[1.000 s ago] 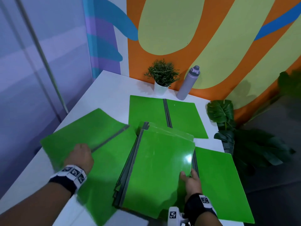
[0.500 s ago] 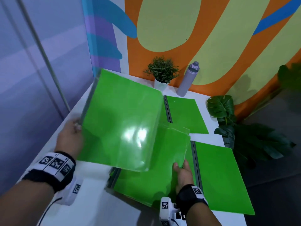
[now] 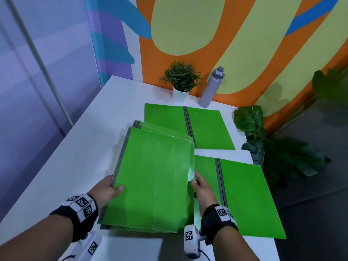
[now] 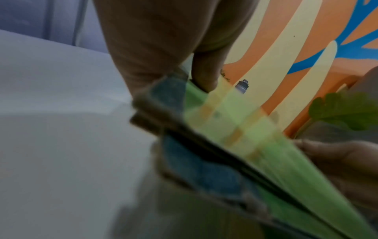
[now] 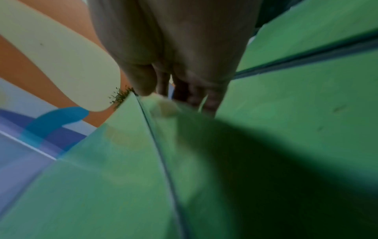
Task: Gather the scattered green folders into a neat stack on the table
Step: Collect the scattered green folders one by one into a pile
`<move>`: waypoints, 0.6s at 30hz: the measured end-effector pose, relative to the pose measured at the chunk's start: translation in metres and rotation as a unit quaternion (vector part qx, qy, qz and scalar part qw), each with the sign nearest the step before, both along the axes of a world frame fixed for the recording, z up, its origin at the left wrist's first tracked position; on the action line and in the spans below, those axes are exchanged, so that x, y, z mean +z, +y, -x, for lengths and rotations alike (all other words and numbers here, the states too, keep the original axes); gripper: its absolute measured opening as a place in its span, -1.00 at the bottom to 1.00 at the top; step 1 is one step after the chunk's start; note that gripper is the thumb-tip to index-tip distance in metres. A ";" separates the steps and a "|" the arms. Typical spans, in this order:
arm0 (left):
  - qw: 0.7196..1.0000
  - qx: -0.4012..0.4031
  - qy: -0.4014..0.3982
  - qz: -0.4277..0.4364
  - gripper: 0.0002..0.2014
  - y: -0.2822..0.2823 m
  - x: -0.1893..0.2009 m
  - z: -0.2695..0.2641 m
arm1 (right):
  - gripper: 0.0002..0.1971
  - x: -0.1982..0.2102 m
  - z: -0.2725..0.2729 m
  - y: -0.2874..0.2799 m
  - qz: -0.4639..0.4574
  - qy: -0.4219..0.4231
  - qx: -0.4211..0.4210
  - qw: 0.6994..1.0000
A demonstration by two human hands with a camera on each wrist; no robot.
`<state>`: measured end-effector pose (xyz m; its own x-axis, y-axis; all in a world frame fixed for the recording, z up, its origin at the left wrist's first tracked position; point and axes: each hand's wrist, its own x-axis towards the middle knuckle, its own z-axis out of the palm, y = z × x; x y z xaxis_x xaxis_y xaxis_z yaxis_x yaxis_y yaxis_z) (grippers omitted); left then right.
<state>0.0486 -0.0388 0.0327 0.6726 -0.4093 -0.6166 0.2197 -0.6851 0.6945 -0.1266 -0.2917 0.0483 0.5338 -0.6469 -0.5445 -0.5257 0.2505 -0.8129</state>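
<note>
While stack of green folders (image 3: pixel 150 178) sits near centre of table (image 3: pixel 79 166), we pinch spine edge with left hand (image 3: pixel 105 191); right hand (image 3: pixel 202 189) fingers curl on open edge; covers look thin, glossy, slippery, floppy; best gripped at spines.

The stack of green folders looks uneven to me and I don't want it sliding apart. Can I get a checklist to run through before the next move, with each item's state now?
1. Left hand grips the spine edge of the stack: ok.
2. Right hand holds the stack's opposite edge: ok.
3. Stack edges flush: not ok; lower folders fan out at the far corner.
4. All folders gathered: not ok; the far open folder and the near open folder lie flat, apart from the stack.
5. Stack resting fully on the table: cannot tell.
6. Potted plant and bottle away from the stack: ok.
</note>
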 end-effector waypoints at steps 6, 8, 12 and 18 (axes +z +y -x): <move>0.996 0.030 -0.068 -0.051 -0.56 -0.002 0.004 0.000 | -0.53 -0.037 0.051 -0.035 0.189 0.253 -0.032 0.948; 0.995 0.060 -0.059 -0.052 -0.51 -0.001 0.002 -0.002 | -0.45 -0.043 0.072 -0.041 0.162 0.338 -0.075 0.924; 0.993 0.095 -0.048 -0.051 -0.55 0.000 0.000 -0.005 | -0.30 -0.040 0.094 -0.039 0.067 0.354 -0.197 0.912; 0.992 0.117 0.001 -0.039 -0.39 0.007 -0.022 -0.005 | -0.31 -0.039 0.097 -0.047 -0.035 0.237 -0.352 0.905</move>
